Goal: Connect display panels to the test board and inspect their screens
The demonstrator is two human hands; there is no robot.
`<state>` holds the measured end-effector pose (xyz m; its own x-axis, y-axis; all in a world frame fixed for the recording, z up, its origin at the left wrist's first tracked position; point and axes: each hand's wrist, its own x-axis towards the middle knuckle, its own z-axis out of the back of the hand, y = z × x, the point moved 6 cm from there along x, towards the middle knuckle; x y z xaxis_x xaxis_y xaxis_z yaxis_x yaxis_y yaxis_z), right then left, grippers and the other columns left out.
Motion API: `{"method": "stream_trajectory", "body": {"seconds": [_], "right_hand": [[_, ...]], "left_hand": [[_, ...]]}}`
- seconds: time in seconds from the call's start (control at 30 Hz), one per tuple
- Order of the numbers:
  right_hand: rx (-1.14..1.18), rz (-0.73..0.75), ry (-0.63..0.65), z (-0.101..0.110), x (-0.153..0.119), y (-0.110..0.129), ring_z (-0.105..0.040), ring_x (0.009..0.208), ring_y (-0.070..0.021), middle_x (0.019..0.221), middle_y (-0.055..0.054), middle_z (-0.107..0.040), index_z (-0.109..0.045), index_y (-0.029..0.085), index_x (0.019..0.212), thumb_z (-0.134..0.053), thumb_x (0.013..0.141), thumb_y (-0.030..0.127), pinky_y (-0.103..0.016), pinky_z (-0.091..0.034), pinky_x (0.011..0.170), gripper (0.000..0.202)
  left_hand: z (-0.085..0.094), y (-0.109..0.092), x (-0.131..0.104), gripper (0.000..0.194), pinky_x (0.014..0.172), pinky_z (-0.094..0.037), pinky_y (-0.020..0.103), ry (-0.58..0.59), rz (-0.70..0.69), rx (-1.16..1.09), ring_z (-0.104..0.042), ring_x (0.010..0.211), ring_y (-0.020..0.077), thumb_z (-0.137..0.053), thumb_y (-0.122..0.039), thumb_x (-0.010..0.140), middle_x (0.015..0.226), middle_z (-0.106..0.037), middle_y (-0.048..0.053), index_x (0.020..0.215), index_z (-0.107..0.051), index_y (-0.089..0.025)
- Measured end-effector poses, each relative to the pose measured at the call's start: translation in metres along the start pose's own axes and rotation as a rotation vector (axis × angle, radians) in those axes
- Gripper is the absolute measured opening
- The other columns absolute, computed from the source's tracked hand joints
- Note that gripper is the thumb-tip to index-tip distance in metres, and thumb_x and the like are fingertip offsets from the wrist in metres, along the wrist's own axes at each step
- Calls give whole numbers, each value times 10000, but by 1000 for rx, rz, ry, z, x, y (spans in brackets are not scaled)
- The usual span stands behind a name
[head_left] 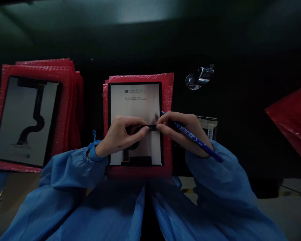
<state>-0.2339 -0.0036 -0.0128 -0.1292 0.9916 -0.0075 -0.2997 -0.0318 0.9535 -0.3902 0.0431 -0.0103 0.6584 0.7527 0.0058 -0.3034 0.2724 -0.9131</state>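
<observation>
A display panel (135,107) lies back-up on a red bubble-wrap bag (167,90) in the middle of the dark mat. A black flex cable (146,127) runs across its back. My left hand (120,135) pinches the cable from the left. My right hand (183,132) pinches the cable's end from the right while a blue pen (198,140) rests between its fingers, pointing back toward my sleeve.
At the left a second panel (25,120) with a curved black cable lies on a stack of red bags (70,100). A shiny metal tool (199,77) sits at the back right. Another red bag (293,117) is at the right edge. A small white part (210,129) lies behind my right hand.
</observation>
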Motion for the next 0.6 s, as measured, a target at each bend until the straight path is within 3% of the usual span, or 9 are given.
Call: {"method": "stream_trajectory", "body": {"seconds": [0.1, 0.37, 0.6], "right_hand": [[-5, 20, 14, -2, 0, 0, -494, 531, -83, 651, 23, -589, -665, 164, 827, -671, 913, 337, -214, -387, 520, 193], [-59, 25, -2, -5, 1, 0, -464, 513, -73, 640, 25, -591, -656, 156, 819, -647, 931, 319, -204, -393, 537, 198], [-112, 28, 34, -8, -1, 0, -523, 532, -79, 643, 24, -611, -662, 157, 850, -620, 912, 263, -196, -410, 549, 130]], "left_hand": [[-2, 0, 0, 195, 448, -351, 188, 8, -9, -1, -463, 467, 70, -645, -261, 870, 562, -629, -5, 804, -778, -134], [-3, 2, -1, 199, 446, -359, 183, -20, -46, 37, -483, 461, 68, -637, -234, 875, 550, -632, 1, 785, -771, -117], [-5, 3, -1, 191, 467, -387, 182, 23, -43, 13, -532, 488, 78, -621, -214, 875, 586, -663, 7, 791, -766, -121]]}}
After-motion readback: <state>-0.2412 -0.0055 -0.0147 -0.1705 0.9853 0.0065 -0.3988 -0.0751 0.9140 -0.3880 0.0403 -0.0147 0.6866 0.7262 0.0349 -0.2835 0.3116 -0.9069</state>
